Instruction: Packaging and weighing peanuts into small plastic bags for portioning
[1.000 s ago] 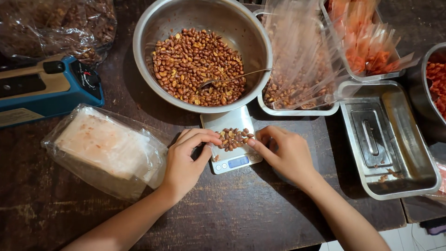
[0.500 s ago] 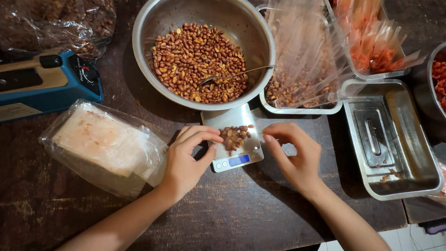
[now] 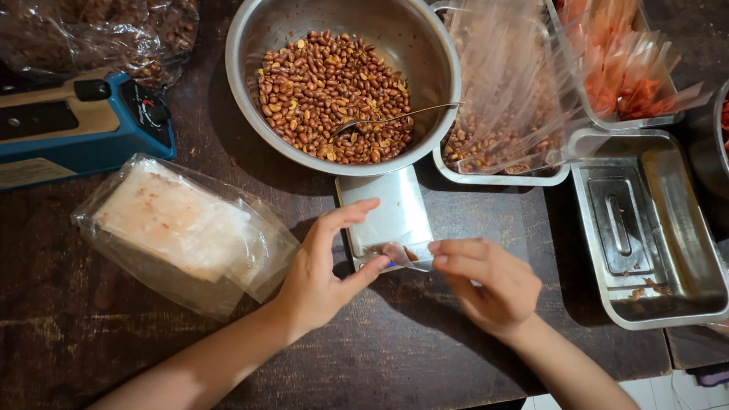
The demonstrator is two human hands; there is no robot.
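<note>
At the near edge of the scale, in the head view, the left hand and the right hand meet over a small clear bag. Each hand pinches one end of it between thumb and fingertips, the other fingers loosely curled. The bag lies partly on the scale's front, touching it; what it holds cannot be told. Just behind stands a steel bowl of peanuts with a spoon resting in them. A blue sealer sits to the left on the dark surface. To handle the bag well, the pinch likely wants to stay even at both ends, the mouth kept level so nothing spills.
</note>
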